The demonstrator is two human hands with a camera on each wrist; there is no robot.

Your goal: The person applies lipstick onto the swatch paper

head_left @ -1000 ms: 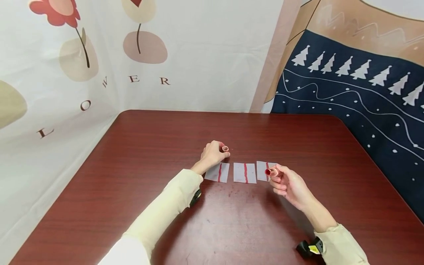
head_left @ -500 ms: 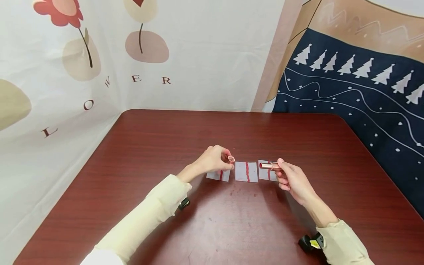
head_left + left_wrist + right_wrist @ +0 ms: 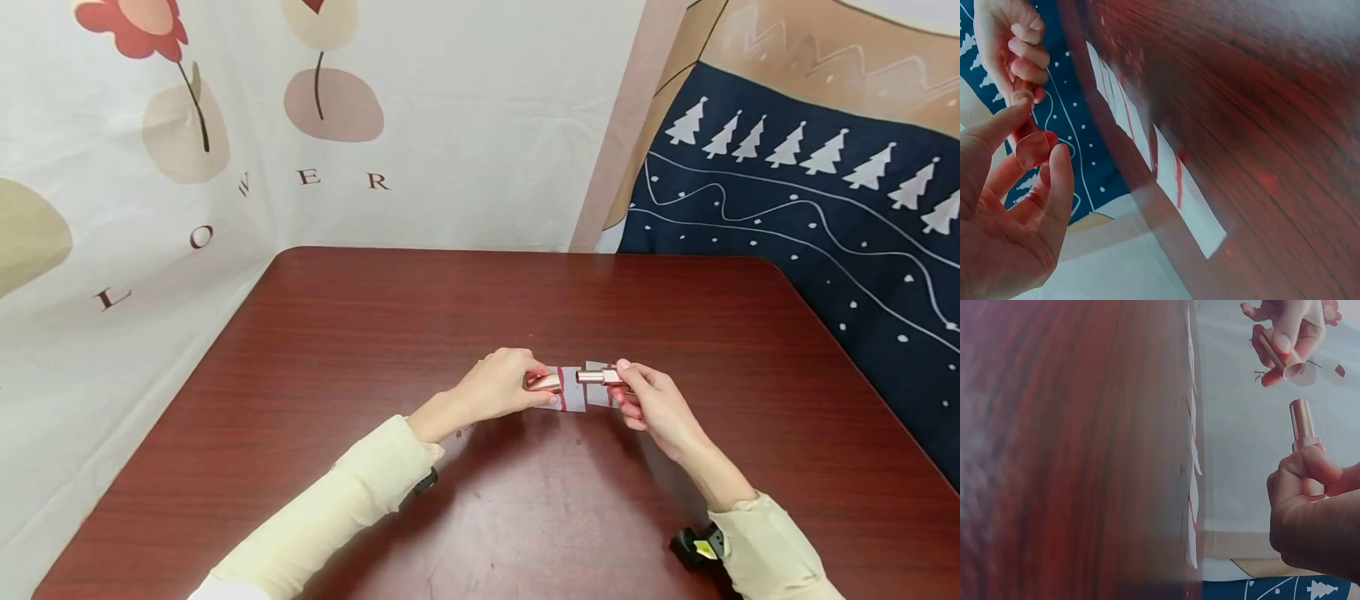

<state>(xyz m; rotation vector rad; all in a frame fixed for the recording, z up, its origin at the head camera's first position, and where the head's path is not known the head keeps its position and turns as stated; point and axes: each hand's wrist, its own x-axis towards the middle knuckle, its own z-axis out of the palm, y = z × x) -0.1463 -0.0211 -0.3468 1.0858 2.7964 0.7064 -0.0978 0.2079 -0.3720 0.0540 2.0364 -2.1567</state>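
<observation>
My left hand (image 3: 495, 385) pinches a rose-gold lipstick cap (image 3: 547, 382) between thumb and fingers, its open end turned to the right. Opposite it, my right hand (image 3: 663, 412) grips a lipstick (image 3: 592, 377) by its base, the bare metal tube pointing left. A short gap separates cap and tube in the head view. In the right wrist view the lipstick (image 3: 1301, 419) stands just below the mouth of the cap (image 3: 1293, 370). The left wrist view shows the cap (image 3: 1032, 150) end-on, overlapping the tube behind it.
White paper pieces with red streaks lie on the dark red wooden table (image 3: 420, 292). The middle paper (image 3: 573, 402) and right paper (image 3: 597, 396) show partly below the hands; the left one is hidden by my left hand. Printed cloths (image 3: 480, 125) hang behind the table.
My left hand has moved right and nearer with the cap, turning its mouth toward the lipstick. My right hand has swung the lipstick from facing the camera to pointing left.
</observation>
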